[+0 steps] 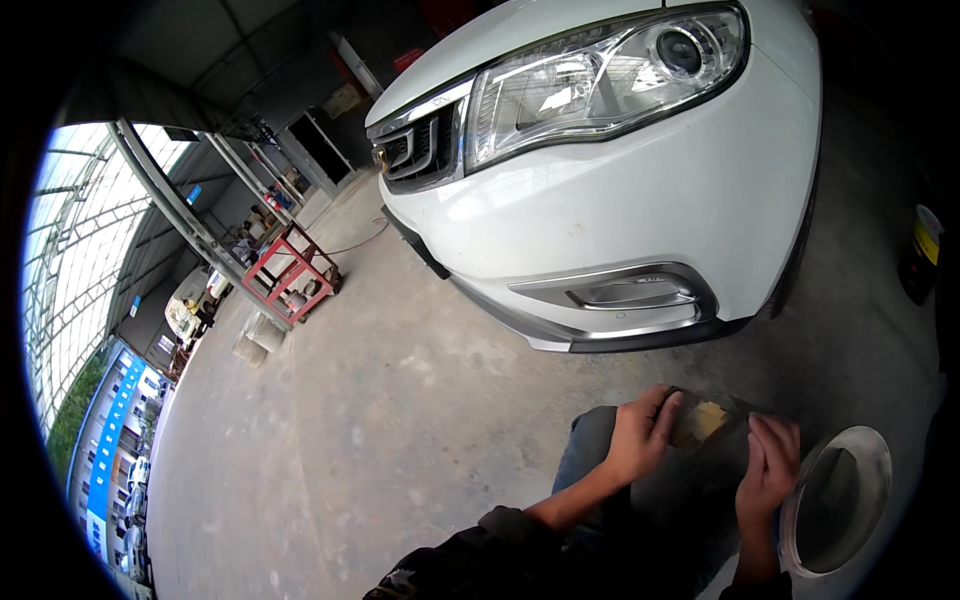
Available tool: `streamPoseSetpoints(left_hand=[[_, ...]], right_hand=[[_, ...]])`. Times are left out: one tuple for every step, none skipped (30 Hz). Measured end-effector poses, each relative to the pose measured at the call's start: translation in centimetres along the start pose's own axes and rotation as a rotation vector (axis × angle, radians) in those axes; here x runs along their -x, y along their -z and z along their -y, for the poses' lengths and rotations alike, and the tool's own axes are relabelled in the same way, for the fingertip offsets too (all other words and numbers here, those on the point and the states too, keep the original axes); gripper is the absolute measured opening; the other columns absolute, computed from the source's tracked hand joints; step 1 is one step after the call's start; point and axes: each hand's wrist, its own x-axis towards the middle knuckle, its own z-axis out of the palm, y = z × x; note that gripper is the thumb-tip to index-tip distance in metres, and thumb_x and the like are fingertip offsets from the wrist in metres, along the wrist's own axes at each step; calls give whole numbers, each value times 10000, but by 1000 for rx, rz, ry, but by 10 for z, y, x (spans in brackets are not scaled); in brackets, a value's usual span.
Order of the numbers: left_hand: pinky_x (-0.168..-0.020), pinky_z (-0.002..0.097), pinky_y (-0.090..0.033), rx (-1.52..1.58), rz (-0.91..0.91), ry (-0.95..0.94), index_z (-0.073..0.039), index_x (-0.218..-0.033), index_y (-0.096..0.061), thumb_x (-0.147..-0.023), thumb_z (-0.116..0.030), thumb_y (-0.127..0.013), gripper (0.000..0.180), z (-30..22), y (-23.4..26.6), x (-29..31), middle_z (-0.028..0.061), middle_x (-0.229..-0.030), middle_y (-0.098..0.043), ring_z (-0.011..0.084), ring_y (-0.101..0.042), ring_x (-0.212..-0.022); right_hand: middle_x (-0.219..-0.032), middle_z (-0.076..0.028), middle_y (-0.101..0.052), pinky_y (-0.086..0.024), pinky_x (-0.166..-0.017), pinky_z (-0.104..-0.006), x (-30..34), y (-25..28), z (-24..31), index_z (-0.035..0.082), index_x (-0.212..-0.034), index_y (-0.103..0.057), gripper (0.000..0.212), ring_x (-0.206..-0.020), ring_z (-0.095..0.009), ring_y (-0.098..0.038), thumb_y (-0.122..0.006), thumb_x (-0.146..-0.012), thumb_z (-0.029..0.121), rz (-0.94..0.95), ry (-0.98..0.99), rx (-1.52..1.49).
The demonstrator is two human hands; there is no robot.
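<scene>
Low in front of me, over my bent knees, I hold a thin dark sheet (684,432) with a tan patch; it looks like sandpaper. My left hand (640,436) is closed on its left side, thumb on top. At its right edge, my right hand (768,460) pinches with fingers and thumb together. Close beside the right hand stands a pale round bucket (793,548) with dark contents that I cannot make out. Beyond both hands is the front corner of a white car, its bumper (600,215) nearest, apart from my hands.
The car's headlight (610,85) sits above a chrome-trimmed fog lamp surround (640,295). A dark can with a yellow band (926,245) stands at far right. Leftward across the concrete floor (330,450) are a red trolley (290,265), pale buckets (262,335) and a post (175,205).
</scene>
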Motion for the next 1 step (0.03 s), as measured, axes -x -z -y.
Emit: streamPoseSetpoints(left_hand=[[-596,295,-456,34,117,-2,-9,-978,-635,-970,-152,-579,154,1,2,-2,164,-697,-603,220,-553,-589]], right_hand=[[-997,-141,-675,-514,-726,-376,0,2,-1,-34,-980,-693,198,-877,-304,-612,-606,-812,-93,5,-4,9]])
